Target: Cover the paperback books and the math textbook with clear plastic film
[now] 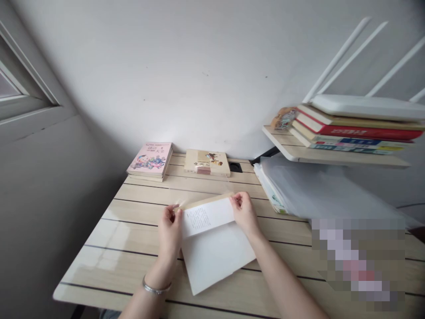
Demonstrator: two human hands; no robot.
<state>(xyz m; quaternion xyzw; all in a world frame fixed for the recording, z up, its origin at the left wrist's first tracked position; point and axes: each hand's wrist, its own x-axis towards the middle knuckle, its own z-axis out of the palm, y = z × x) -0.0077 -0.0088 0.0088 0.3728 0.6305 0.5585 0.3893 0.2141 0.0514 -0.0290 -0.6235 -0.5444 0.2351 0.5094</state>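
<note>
Before me on the pale wood-patterned bench (133, 241) with dark stripes lies a thin white paper book (221, 257), slightly turned, with a cream strip along its far edge. Across its far part there is a white paper flap (217, 217) with small black print at the left. My left hand (171, 223), with a silver metal bracelet (156, 289) on the wrist, pinches the far left corner between thumb and bent fingers. My right hand (244, 210) grasps the far right corner of the flap in the same manner. Just beyond the hands I see a clear, shiny plastic film (195, 188); whether my left fingers also hold it, I cannot tell.

Farther away, near the grey-white wall (199, 88), a pink illustrated book (151, 160) rests on top of a small pile at the left, and a cream book with brown pictures (207, 162) lies to its right. On the right, a pale wooden shelf (292, 148) carries stacked books with colourful spines (361, 132), and a white flat device (361, 107) is on top of them. Under this shelf a translucent grey plastic sheet (308, 186) covers some papers.
</note>
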